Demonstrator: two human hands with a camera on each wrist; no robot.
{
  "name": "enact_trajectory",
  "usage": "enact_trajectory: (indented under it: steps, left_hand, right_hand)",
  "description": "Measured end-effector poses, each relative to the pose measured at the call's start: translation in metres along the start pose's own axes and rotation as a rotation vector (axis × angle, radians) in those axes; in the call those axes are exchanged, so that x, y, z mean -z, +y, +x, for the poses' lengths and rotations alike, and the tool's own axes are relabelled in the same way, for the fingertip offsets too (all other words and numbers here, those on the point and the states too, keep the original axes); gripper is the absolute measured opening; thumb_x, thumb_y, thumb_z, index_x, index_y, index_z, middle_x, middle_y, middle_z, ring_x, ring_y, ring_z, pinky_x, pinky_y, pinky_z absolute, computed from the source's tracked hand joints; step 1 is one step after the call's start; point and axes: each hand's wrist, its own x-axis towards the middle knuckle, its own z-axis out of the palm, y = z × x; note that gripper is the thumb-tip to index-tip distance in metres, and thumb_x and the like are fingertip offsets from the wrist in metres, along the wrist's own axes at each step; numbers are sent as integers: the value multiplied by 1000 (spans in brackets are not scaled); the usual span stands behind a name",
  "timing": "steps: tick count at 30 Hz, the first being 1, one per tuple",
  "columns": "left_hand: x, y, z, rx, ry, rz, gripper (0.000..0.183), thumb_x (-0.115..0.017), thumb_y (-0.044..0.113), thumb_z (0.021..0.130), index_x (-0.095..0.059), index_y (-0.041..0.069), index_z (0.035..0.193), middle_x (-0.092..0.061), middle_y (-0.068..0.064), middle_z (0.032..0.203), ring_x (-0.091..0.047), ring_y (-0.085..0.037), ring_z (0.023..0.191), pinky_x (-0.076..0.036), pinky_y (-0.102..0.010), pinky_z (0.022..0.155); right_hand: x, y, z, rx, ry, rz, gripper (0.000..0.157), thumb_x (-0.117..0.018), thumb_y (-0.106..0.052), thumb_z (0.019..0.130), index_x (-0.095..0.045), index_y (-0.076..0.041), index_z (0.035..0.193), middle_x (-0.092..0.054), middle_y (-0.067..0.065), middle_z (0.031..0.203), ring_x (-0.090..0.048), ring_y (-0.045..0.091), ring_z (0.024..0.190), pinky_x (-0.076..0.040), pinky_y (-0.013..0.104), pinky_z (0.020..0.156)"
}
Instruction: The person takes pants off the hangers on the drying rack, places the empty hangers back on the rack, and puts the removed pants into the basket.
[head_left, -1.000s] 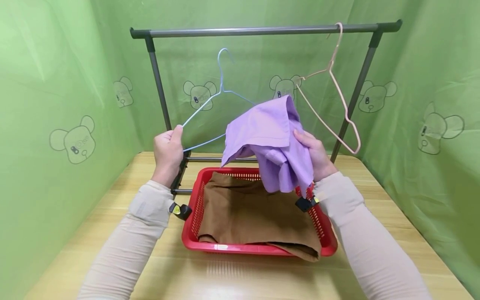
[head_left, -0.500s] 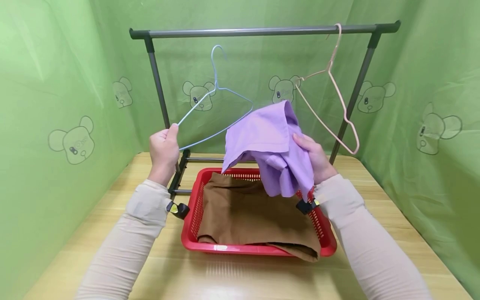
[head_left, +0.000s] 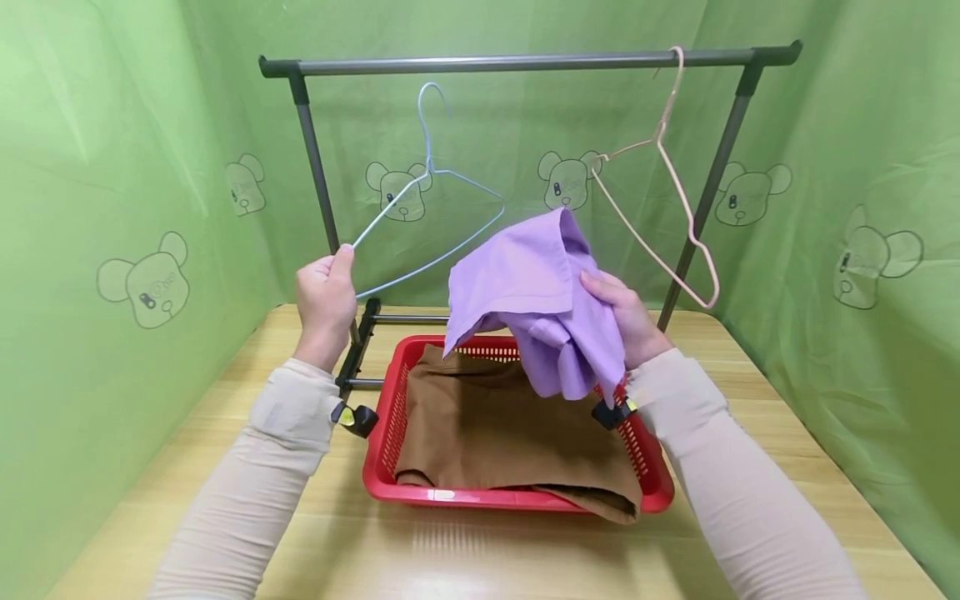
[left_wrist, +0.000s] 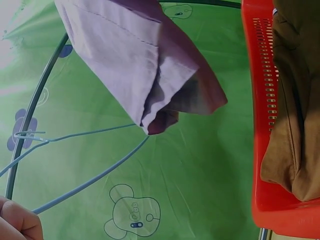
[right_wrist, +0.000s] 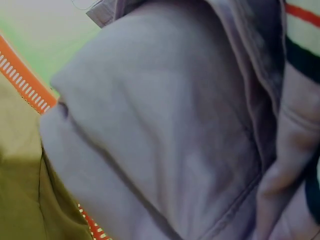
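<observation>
My left hand [head_left: 326, 304] grips one end of a light blue wire hanger [head_left: 427, 167], its hook pointing up and its far end bare in the head view. With thumb on top, my right hand [head_left: 626, 317] holds a bunched purple garment [head_left: 525, 267] that hangs in folds above the basket. The hanger's far tip is close to the garment's left side. From the left wrist, the cloth [left_wrist: 115, 55] overlaps the end of the hanger [left_wrist: 90, 187]. In the right wrist view the garment [right_wrist: 160, 115] fills most of the picture and hides the fingers.
A red basket [head_left: 480, 498] with a folded brown garment [head_left: 510, 433] in it stands on the wooden table [head_left: 315, 533]. Behind it rises a grey rack [head_left: 480, 64], with a pink hanger [head_left: 686, 200] hooked on its right side. Green curtains [head_left: 150, 167] enclose the table.
My left hand has moved slightly left with the blue hanger, whose hook is higher, so its far end has come out from behind the garment. The purple garment has sunk a little.
</observation>
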Motion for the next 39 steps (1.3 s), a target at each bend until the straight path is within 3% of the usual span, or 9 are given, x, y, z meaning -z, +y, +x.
enact_trajectory:
  steps: [20, 30, 39]
  left_hand:
    - [1, 7, -1, -15, -4, -10, 50, -53, 33, 100, -38, 13, 56, -31, 8, 47, -27, -7, 41, -20, -21, 39]
    - [1, 11, 0, -9, -4, -10, 49, -52, 33, 100, -39, 13, 57, -31, 7, 48, -27, -8, 42, -21, -21, 38]
    - [1, 14, 3, -9, -12, -42, 49, -51, 33, 101, -39, 14, 58, -32, 6, 48, -28, -8, 42, -22, -20, 38]
  right_hand:
    - [-1, 9, 0, -43, -1, -22, 29, -43, -14, 103, -63, -9, 124, -68, 12, 110, -67, 21, 98, -53, 30, 88]
    - [1, 14, 1, -52, -67, -48, 30, -36, -12, 105, -62, -5, 119, -69, 12, 103, -68, 20, 91, -55, 28, 81]
    - [2, 19, 0, -69, -85, -98, 30, -37, -12, 105, -61, -7, 122, -69, 11, 105, -68, 20, 94, -54, 29, 83]
